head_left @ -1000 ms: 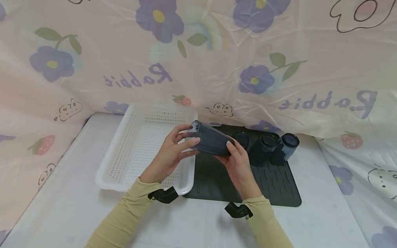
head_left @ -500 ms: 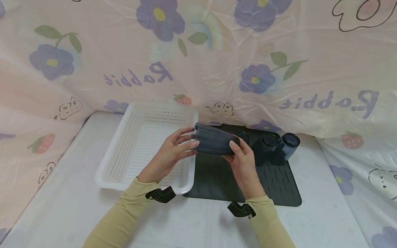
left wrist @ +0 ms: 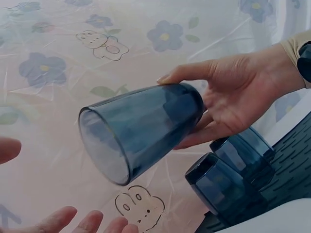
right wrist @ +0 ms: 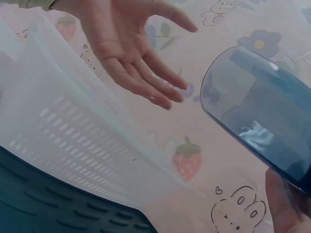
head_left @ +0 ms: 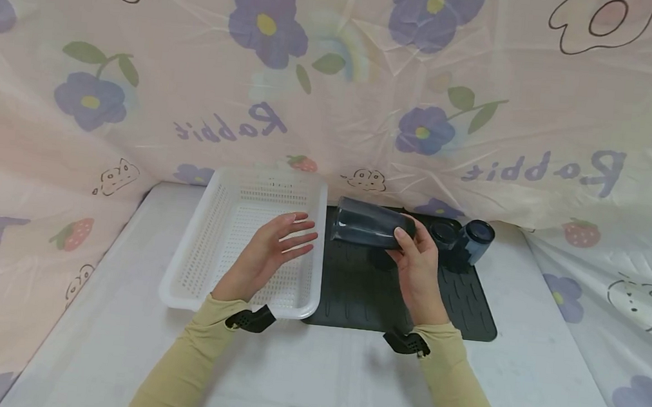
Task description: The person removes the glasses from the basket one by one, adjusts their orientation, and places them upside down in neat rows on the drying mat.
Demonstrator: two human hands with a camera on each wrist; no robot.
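A dark blue clear drinking glass (head_left: 367,224) lies on its side in the air, its mouth facing left. My right hand (head_left: 418,266) grips it round the base end, thumb on the near side; the left wrist view shows the same glass (left wrist: 143,128) from its open rim. To the left of that rim, my left hand (head_left: 266,250) is apart from the glass, over the white basket (head_left: 181,262). Its fingers are spread and straight, with nothing in them, as the right wrist view of the left hand (right wrist: 129,53) also shows.
On the dark ribbed drying mat (head_left: 353,296), several blue glasses stand upside down; one glass (head_left: 476,242) is near the mat's right edge, another glass (left wrist: 226,187) beside it. The basket's right rim borders the mat. A patterned curtain (head_left: 335,101) hangs behind the white table (head_left: 333,385).
My left hand has let go of the glass's rim end and drawn back left. The right hand has carried the glass a little to the right.
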